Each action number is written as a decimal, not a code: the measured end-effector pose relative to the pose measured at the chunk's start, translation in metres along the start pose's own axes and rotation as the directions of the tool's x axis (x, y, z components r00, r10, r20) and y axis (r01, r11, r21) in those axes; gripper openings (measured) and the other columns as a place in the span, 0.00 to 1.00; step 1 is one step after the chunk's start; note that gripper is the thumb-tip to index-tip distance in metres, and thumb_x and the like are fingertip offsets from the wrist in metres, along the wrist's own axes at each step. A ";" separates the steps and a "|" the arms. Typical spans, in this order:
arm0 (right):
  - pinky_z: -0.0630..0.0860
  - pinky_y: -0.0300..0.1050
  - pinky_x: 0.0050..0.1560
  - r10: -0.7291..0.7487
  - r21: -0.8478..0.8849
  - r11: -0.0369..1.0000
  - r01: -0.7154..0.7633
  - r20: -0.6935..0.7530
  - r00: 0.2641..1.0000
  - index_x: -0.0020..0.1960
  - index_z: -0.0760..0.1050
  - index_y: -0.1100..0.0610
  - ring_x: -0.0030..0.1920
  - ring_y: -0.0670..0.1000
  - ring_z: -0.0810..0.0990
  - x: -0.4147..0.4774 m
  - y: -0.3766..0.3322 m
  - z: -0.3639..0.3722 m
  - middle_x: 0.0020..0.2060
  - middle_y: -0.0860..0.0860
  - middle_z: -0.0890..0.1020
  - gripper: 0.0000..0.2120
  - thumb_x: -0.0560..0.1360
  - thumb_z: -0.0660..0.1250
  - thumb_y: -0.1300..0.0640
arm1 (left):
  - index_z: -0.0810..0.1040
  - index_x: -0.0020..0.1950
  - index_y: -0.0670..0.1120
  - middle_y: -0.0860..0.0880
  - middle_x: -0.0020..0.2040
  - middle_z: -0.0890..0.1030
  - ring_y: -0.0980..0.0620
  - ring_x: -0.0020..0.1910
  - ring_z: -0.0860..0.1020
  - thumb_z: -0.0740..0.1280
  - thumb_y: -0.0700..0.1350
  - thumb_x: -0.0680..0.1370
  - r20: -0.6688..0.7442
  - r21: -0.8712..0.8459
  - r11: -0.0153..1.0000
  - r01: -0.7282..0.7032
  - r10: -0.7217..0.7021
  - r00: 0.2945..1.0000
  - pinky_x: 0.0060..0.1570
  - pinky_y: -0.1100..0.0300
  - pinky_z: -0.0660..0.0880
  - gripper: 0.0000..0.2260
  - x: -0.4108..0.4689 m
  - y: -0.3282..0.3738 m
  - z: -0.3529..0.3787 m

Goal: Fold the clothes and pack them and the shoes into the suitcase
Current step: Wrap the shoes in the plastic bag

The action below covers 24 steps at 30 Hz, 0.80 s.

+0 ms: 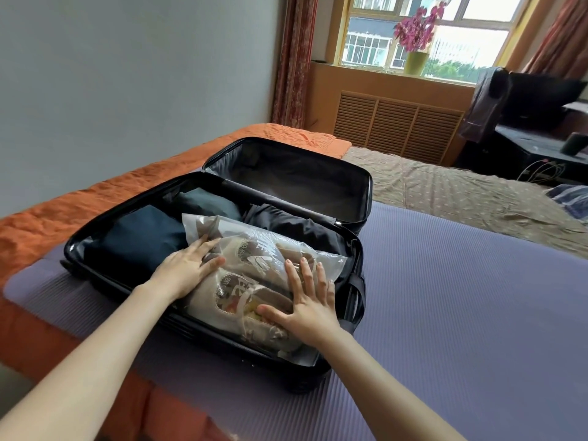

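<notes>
In suitcase (286,176), bagged shoes (241,294), clothes (136,237) partly covered

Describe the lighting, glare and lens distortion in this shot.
Head view: daylight from the yellow-framed window blows out its panes; head view: a soft sheen on the translucent plastic shoe bag partly veils its contents; head view: the lid of the open black hard-shell suitcase stays dim inside; head view: wide-angle distortion tilts the red patterned curtain; nothing looks blurred.

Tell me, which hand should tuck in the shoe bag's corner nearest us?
Right, probably. The right hand presses flat on the shoe bag just beside that near corner at the suitcase rim; the left hand presses its left side, farther off.
</notes>
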State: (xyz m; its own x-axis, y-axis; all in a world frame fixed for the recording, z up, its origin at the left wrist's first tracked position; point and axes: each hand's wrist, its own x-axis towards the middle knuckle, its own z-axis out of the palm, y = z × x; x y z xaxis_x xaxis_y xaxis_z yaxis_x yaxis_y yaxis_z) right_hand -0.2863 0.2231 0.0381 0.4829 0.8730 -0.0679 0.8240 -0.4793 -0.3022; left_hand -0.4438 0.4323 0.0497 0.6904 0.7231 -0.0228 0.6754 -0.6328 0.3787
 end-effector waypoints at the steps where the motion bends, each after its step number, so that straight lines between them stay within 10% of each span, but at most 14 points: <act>1: 0.24 0.54 0.67 0.002 0.002 1.000 -0.002 -0.001 1.000 0.75 0.32 0.42 0.70 0.51 0.22 0.001 0.000 0.000 0.74 0.45 0.29 0.48 0.66 0.49 0.23 | 0.55 0.75 0.60 0.54 0.78 0.54 0.45 0.73 0.62 0.51 0.66 0.75 0.003 0.016 1.000 -0.002 0.002 1.000 0.71 0.51 0.58 0.29 0.001 0.000 0.000; 7: 0.25 0.56 0.68 0.003 -0.047 0.999 -0.001 0.045 0.999 0.76 0.33 0.44 0.70 0.52 0.22 -0.004 -0.002 -0.006 0.74 0.47 0.30 0.48 0.67 0.50 0.23 | 0.52 0.76 0.59 0.51 0.78 0.50 0.47 0.76 0.52 0.50 0.66 0.76 0.033 0.105 0.995 0.004 -0.008 0.999 0.72 0.49 0.54 0.29 -0.005 0.005 -0.005; 14: 0.22 0.62 0.62 -0.115 0.089 0.989 0.118 -0.033 0.993 0.73 0.27 0.40 0.63 0.53 0.14 -0.004 -0.011 -0.037 0.69 0.44 0.21 0.52 0.66 0.59 0.24 | 0.62 0.74 0.58 0.49 0.75 0.58 0.45 0.75 0.52 0.48 0.62 0.74 -0.425 0.152 0.956 -0.253 0.294 0.856 0.70 0.36 0.55 0.29 -0.016 0.023 -0.020; 18: 0.29 0.75 0.63 -0.122 0.083 0.990 0.117 0.055 0.991 0.73 0.31 0.34 0.63 0.57 0.14 0.004 -0.019 -0.036 0.70 0.44 0.22 0.50 0.65 0.61 0.24 | 0.42 0.70 0.72 0.58 0.72 0.28 0.51 0.69 0.23 0.40 0.80 0.61 -0.011 0.083 0.980 -0.183 0.185 0.983 0.66 0.37 0.34 0.38 -0.015 0.031 -0.016; 24: 0.34 0.79 0.62 -0.060 -0.034 0.997 0.062 0.057 0.997 0.73 0.34 0.33 0.68 0.58 0.20 0.014 -0.018 -0.019 0.75 0.48 0.32 0.46 0.65 0.56 0.22 | 0.48 0.65 0.79 0.62 0.75 0.37 0.49 0.76 0.38 0.46 0.83 0.55 0.062 0.038 0.992 -0.122 0.120 0.991 0.73 0.42 0.50 0.38 -0.007 0.018 -0.004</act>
State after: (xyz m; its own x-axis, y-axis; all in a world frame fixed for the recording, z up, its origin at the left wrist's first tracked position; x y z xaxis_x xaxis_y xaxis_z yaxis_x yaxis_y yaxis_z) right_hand -0.2891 0.2427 0.0607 0.4148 0.9040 -0.1032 0.8621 -0.4267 -0.2733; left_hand -0.4374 0.4175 0.0605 0.7811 0.6234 -0.0348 0.5951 -0.7266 0.3434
